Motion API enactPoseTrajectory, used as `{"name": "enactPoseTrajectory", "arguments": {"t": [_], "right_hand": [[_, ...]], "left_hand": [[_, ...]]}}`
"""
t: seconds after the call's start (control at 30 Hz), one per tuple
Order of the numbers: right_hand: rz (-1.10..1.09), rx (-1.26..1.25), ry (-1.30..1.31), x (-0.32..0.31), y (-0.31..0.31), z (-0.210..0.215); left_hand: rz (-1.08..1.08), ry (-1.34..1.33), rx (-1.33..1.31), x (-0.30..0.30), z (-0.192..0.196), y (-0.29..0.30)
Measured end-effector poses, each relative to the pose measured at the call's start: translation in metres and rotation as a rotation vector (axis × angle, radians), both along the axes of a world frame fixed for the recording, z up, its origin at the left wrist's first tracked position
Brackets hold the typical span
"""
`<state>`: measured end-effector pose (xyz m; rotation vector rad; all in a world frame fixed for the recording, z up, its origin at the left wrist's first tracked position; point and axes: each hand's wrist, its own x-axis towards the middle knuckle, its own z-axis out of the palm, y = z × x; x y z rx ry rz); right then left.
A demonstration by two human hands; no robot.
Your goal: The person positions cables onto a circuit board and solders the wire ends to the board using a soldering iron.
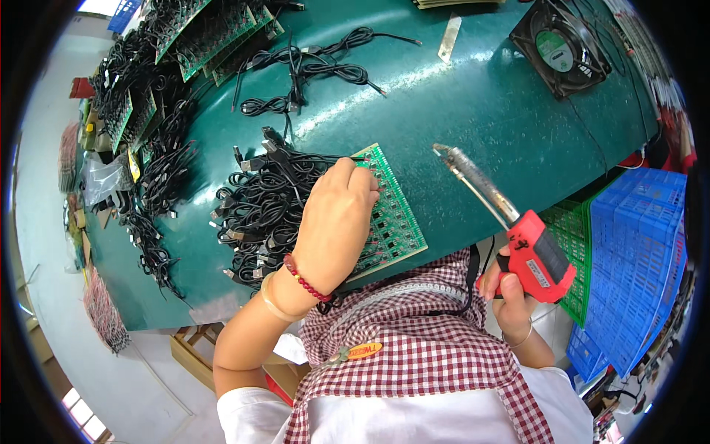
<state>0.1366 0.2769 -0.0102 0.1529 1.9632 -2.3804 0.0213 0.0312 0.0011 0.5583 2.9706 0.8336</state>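
Nearest the body, a red pistol-grip soldering gun (534, 255) is held clenched in the right hand (510, 296), its long metal tip raised clear of the table (473, 111). It is judged rigid and fairly light, best kept by the insulated handle (the barrel is likely hot). Farther out, the left hand (333, 226) is pressed on a green circuit board panel (392, 214), fingers (362, 185) curled at its far edge among black cables (259, 207); whether a wire is pinched cannot be told. The panel is judged thin, stiff and fragile, better taken by its edges.
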Motion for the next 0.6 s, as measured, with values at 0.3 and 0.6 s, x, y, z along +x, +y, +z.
{"name": "enactPoseTrajectory", "arguments": {"t": [0.3,0.6], "right_hand": [[0.192,0.005,-0.213,0.019,0.007,-0.016],[0.303,0.179,-0.085,0.010,0.005,-0.016]], "left_hand": [[0.043,-0.021,0.085,-0.003,-0.003,0.006],[0.057,-0.050,0.065,-0.003,-0.004,0.006]]}}
